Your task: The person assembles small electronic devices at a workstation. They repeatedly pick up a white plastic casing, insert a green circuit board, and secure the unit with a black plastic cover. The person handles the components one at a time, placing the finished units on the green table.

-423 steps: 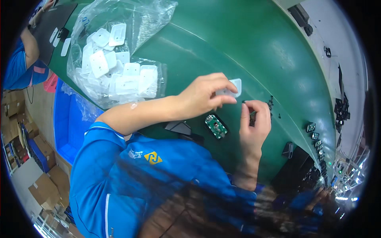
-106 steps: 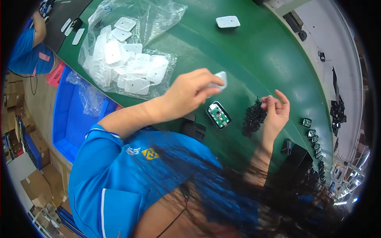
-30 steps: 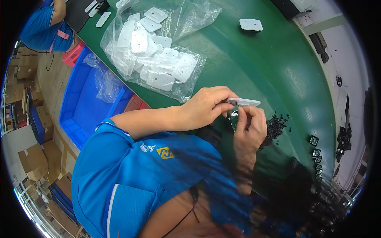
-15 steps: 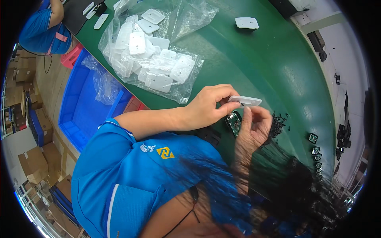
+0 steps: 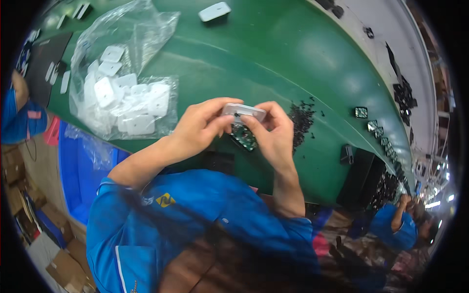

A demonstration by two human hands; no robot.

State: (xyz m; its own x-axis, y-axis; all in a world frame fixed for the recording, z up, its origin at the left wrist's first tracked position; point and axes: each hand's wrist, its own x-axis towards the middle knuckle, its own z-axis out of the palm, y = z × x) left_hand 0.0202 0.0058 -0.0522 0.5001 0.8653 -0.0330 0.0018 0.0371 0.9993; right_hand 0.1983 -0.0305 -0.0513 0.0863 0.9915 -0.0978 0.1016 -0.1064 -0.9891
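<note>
Two bare hands: left hand and right hand, close together above the green surface, toward its near edge.
White plastic cover: held up between them, tilted, off the surface.
Left fingers: pinched on its left end.
Right fingers: gripping its right end.
Circuit board: just below, partly hidden from me.
Small black parts: heaped beside the right hand.
Clear bag: left, full of white covers.
Board row: near the surface's right edge.
</note>
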